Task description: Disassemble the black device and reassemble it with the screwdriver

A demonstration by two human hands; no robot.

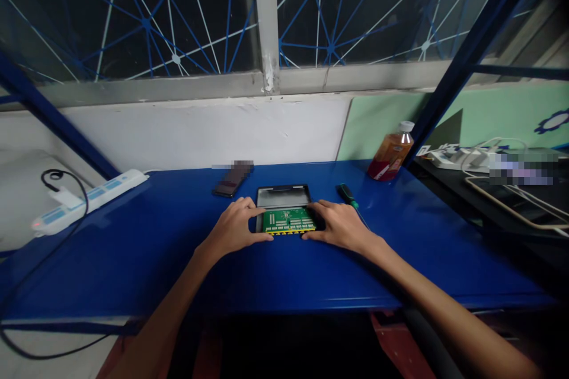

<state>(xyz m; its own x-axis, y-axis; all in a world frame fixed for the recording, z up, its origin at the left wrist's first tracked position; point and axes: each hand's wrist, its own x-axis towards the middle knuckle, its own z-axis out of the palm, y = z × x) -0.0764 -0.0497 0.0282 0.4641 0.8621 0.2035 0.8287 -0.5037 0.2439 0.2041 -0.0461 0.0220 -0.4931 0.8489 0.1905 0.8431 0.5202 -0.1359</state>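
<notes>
A green circuit board (288, 220) with a yellow strip along its near edge lies between my two hands in the middle of the blue table. My left hand (237, 225) grips its left side, thumb at the near corner and fingers at the far one. On the opposite side my right hand (340, 225) grips it the same way. Just behind the board is a dark rectangular frame with a grey panel (283, 197); the board covers its near part. To the right of the frame, a screwdriver with a black and green handle (347, 195) lies partly behind my right hand.
A phone (233, 180) lies on the blue table (146, 260) at the back left. A white power strip (93, 201) with a black cable sits at the left edge. A drink bottle (391, 151) stands at the back right, near a blue post. Cables (511, 189) clutter the neighbouring table.
</notes>
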